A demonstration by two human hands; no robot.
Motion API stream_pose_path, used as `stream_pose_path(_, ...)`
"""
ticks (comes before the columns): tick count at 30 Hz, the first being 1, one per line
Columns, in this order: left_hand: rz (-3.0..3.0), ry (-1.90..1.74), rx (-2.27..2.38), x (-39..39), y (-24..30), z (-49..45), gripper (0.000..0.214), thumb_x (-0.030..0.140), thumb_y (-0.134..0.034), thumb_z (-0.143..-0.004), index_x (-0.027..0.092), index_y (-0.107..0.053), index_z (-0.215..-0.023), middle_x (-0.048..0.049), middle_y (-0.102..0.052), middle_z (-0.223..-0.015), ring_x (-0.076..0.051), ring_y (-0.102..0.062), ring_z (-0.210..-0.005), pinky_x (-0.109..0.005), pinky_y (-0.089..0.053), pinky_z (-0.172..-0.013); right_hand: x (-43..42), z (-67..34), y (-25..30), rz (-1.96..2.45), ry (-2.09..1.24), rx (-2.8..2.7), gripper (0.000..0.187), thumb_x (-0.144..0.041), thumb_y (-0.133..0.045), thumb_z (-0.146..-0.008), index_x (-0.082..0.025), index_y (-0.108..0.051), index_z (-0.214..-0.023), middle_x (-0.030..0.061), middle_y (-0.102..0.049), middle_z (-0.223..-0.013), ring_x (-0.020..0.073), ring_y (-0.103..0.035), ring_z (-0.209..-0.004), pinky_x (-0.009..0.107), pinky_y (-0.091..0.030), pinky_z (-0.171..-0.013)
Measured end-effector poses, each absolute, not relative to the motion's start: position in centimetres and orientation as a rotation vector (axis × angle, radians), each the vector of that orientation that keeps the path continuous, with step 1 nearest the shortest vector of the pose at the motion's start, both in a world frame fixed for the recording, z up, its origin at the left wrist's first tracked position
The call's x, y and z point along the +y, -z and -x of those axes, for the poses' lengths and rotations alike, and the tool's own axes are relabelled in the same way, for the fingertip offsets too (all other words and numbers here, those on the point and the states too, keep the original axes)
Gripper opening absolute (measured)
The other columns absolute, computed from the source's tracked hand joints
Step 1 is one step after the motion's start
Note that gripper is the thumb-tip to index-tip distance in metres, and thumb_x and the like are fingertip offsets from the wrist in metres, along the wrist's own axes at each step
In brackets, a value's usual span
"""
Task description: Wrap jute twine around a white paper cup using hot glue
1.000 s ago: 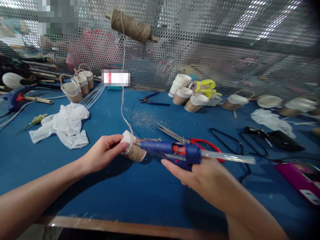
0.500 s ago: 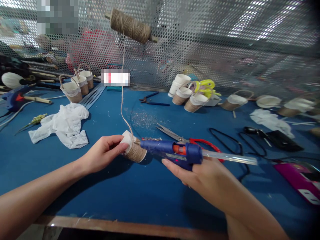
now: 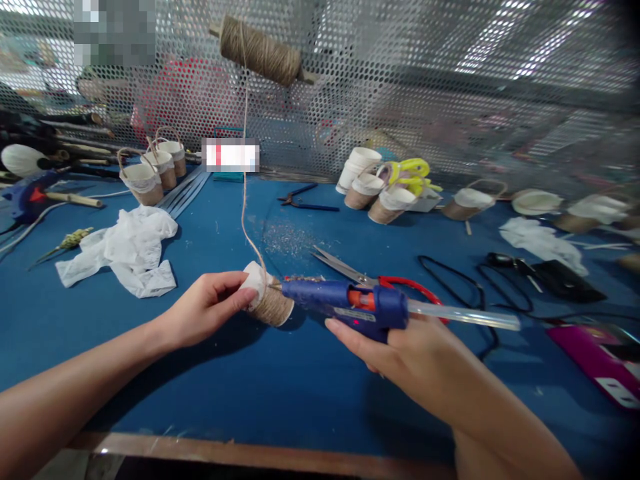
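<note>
My left hand (image 3: 213, 303) pinches the white end of a small paper cup (image 3: 273, 307), tilted on its side just above the blue table. Brown twine is wound around the cup's lower part. From it a strand of twine (image 3: 245, 200) runs up to a twine spool (image 3: 260, 52) on a stick at the mesh panel. My right hand (image 3: 400, 347) is closed around a blue hot glue gun (image 3: 345, 303), with a clear glue stick (image 3: 465, 315) sticking out behind. The gun's nozzle is at the twine on the cup; whether it touches I cannot tell.
Red-handled scissors (image 3: 350, 270) lie behind the glue gun, pliers (image 3: 307, 200) farther back. White cloth (image 3: 125, 250) lies at left. Twine-wrapped cups (image 3: 145, 183) stand at back left, more cups (image 3: 393, 203) at back right. A black cord (image 3: 455, 280) and a purple item (image 3: 593, 360) are at right.
The glue gun and my right hand have shifted very slightly to the right. My left hand and the cup stay nearly still.
</note>
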State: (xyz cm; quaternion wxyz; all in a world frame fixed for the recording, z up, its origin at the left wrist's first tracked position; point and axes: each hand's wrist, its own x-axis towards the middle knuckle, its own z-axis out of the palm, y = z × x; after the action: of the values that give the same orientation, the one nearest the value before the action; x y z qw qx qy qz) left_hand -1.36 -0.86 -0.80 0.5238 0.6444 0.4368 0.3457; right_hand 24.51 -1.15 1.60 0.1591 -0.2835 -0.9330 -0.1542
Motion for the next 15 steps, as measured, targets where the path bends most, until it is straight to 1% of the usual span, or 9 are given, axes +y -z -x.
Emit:
stream_pose_path(4,-1.511,-0.829,1.028,-0.87,0.77,1.36,0.029,0.032,-0.047,-0.084,0.012,-0.064,-0.097,-0.0057,-0.068,-0.094,-0.019,-0.058,-0.087,-0.027,-0.045,-0.079,-1.16,-24.35,-1.81,0.779,0.437,-2.676,0.033,-0.009,-0.039,-0.082,-0.023,-0.068,-0.089,-0.0023,-0.052,-0.045,0.0106,-0.044,-0.040,0.024,-0.031,-0.047)
stream_pose_path(9,-1.518,-0.815,1.037,-0.76,0.79,1.33,0.029,0.032,-0.047,-0.085,0.011,-0.063,-0.097,-0.0062,-0.067,-0.094,-0.018,-0.058,-0.085,-0.027,-0.045,-0.079,-0.87,-23.93,-2.51,0.767,0.471,-2.674,0.037,-0.003,-0.036,-0.081,-0.021,-0.069,-0.087,-0.0032,-0.047,-0.040,0.0097,-0.040,-0.036,0.024,-0.029,-0.045)
stream_pose_path(15,-1.505,-0.820,1.026,-0.79,0.75,1.33,0.028,0.031,-0.047,-0.084,0.012,-0.064,-0.097,-0.0056,-0.068,-0.096,-0.018,-0.058,-0.087,-0.026,-0.045,-0.079,-1.38,-24.05,-2.30,0.789,0.367,-2.674,0.032,-0.011,-0.039,-0.084,-0.024,-0.068,-0.089,-0.0030,-0.049,-0.044,0.0101,-0.043,-0.040,0.024,-0.029,-0.045)
